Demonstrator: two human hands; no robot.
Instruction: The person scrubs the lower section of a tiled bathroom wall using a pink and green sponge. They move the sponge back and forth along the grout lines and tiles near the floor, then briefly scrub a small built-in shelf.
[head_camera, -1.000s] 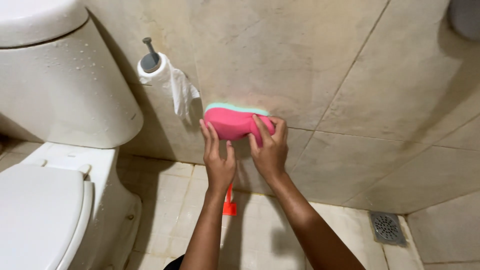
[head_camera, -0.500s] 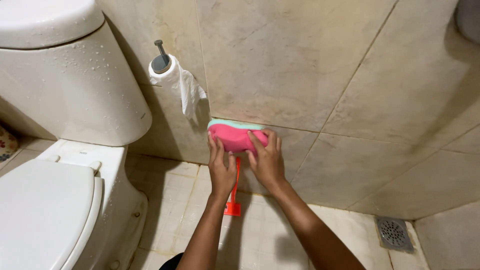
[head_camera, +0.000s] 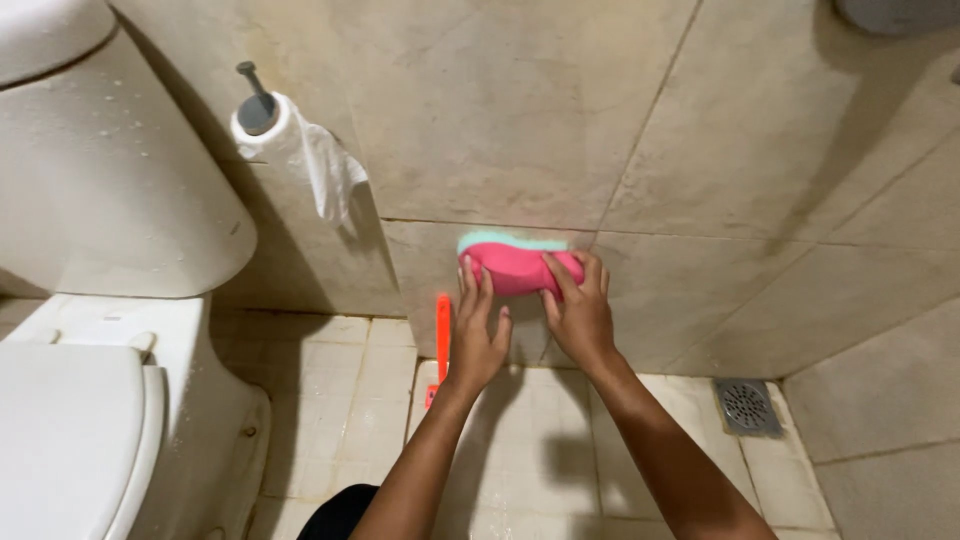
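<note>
Toilet (head_camera: 100, 400) left of sponge (head_camera: 515, 265); drain (head_camera: 747, 405) right.

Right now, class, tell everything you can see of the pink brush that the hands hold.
The brush has a smooth pink oval back that looks like plastic, with a pale green band along its top edge. It lies flat against the beige wall tile, long side level. The left hand and the right hand press on it from below.

The left hand (head_camera: 480, 335) hides part of the orange handle (head_camera: 442, 335); the toilet (head_camera: 90, 300) runs off the left edge.
</note>
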